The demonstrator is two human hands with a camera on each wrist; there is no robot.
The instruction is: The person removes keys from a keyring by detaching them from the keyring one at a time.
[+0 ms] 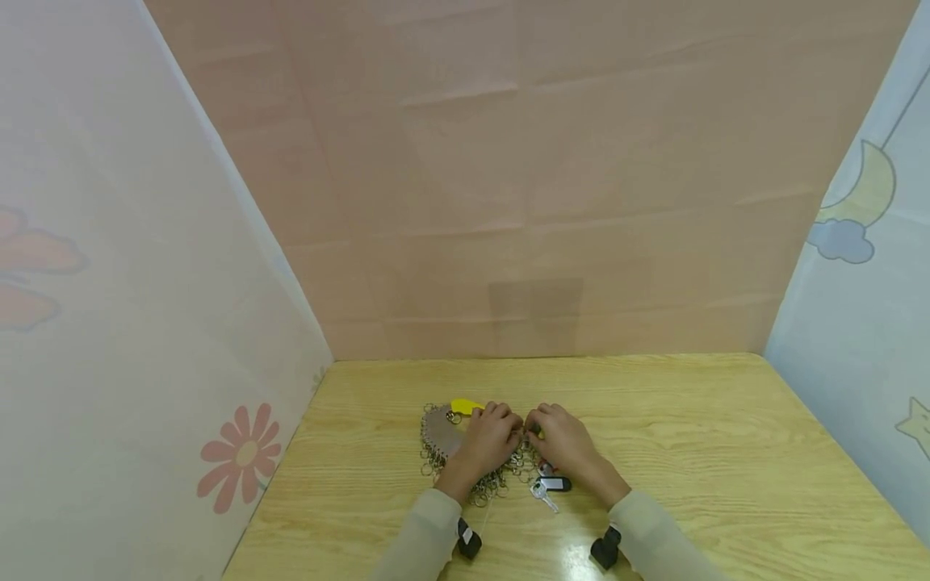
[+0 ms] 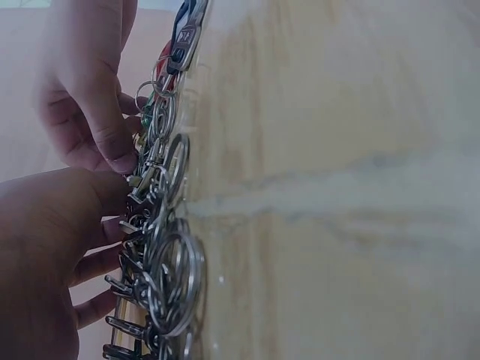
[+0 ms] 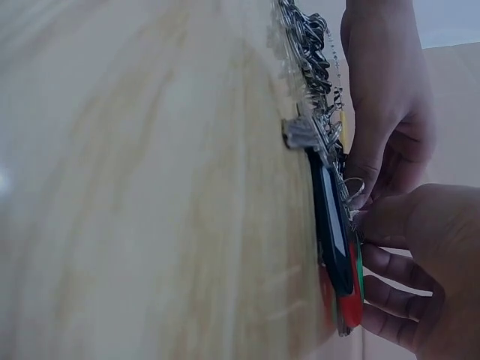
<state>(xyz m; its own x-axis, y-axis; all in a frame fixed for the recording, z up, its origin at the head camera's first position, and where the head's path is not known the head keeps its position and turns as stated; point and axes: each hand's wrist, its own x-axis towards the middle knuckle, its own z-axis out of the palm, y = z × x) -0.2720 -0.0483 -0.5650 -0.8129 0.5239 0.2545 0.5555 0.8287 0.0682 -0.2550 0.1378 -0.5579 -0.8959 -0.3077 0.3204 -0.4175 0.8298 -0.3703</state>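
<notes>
My left hand [image 1: 494,436] reaches over a grey curved plate [image 1: 438,432] edged with many small metal rings [image 2: 176,281]. Its thumb and fingers pinch a metal ring [image 3: 354,186] at the plate's right end. Close against it, my right hand [image 1: 563,442] has thumb and forefinger pinched at the same spot, on what looks like a key tag's ring; the fingertips largely hide it. Below the right hand lie a silver key [image 1: 543,495] and a black key tag [image 1: 556,483] with a white label. Red [image 3: 351,307] and green tags [image 3: 360,266] sit beside the right fingers.
A yellow tag [image 1: 465,406] lies at the plate's upper edge, beyond the left hand. The wooden table [image 1: 726,452] is bounded by a brown back sheet [image 1: 436,202] and patterned side sheets. Black wrist cameras [image 1: 468,539] hang under both sleeves.
</notes>
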